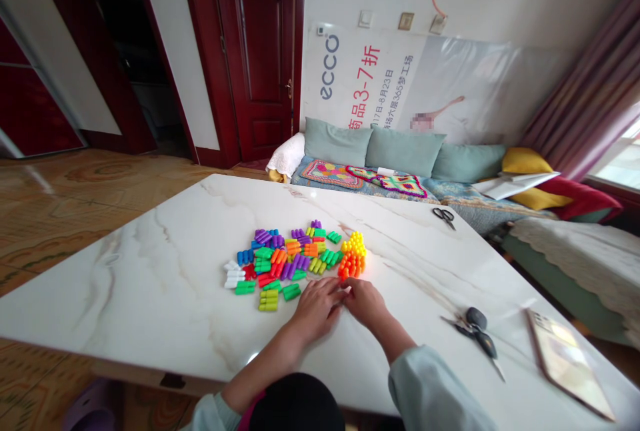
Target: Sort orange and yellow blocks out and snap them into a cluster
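Small glossy plastic pieces in several colours, looking like short rounded tubes side by side, lie in a loose pile (pixel 295 261) on the white marble-patterned table (pixel 165 271). Right of the pile stands a knobbly cluster, yellow (pixel 355 243) at the back and orange (pixel 352 265) in front. My left hand (pixel 319 307) and my right hand (pixel 366 303) meet just in front of the orange part, fingers bent and fingertips together. Whatever they pinch is hidden by the fingers. A lime-green piece (pixel 269 300) and a green piece (pixel 291 291) lie left of my left hand.
Black-handled scissors (pixel 443 216) lie at the table's far right. Closer on the right are a dark-handled cutting tool (pixel 479 334) with a pointed end and a phone (pixel 570 361). Beyond the table stands a sofa with green cushions (pixel 405 151).
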The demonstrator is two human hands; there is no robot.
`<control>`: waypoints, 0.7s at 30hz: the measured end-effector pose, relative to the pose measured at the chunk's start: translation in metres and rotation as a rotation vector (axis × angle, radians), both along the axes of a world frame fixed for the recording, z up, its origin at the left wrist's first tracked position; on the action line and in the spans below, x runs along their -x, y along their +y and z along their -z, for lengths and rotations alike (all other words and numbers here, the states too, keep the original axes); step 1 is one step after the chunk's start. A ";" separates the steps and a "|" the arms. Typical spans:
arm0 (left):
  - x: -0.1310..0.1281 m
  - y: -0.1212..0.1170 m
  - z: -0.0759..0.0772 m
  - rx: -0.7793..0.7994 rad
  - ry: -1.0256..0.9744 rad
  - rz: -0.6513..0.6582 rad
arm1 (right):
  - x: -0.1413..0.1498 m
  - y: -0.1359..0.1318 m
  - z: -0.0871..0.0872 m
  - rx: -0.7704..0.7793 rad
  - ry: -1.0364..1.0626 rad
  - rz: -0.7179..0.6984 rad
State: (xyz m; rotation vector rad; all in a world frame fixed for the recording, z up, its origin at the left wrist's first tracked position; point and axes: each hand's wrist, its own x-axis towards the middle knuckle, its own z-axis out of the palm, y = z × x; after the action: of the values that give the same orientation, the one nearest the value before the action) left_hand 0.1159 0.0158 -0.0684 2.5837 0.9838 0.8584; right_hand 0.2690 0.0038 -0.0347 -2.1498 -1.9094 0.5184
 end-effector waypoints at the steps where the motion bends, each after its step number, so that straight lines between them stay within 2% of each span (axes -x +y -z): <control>1: 0.000 0.001 0.001 0.001 -0.012 0.004 | 0.002 0.001 0.001 -0.002 -0.011 -0.009; 5: 0.001 0.005 0.001 -0.008 -0.104 0.016 | 0.002 0.007 0.005 0.022 -0.060 0.009; 7: 0.004 0.007 -0.001 -0.051 -0.167 -0.049 | 0.001 0.009 0.006 0.039 -0.073 0.026; 9: 0.009 0.009 -0.004 -0.130 -0.241 -0.215 | 0.000 0.011 0.007 0.060 -0.076 0.032; 13: 0.022 0.016 -0.005 -0.230 -0.362 -0.668 | 0.002 0.011 0.005 0.104 -0.059 0.018; 15: 0.029 0.022 -0.001 -0.243 -0.375 -0.796 | 0.003 0.011 0.004 0.117 -0.045 0.011; 17: 0.034 0.029 0.004 -0.254 -0.361 -0.839 | 0.004 0.010 0.002 0.120 -0.035 0.006; 21: 0.039 0.041 0.013 -0.254 -0.334 -0.820 | 0.005 0.009 -0.001 0.111 -0.029 -0.003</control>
State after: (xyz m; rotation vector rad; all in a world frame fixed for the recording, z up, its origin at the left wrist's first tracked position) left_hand 0.0764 0.0565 -0.0812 2.0512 1.9502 1.6226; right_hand 0.2643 0.0123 -0.0342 -2.2340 -1.9420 0.6103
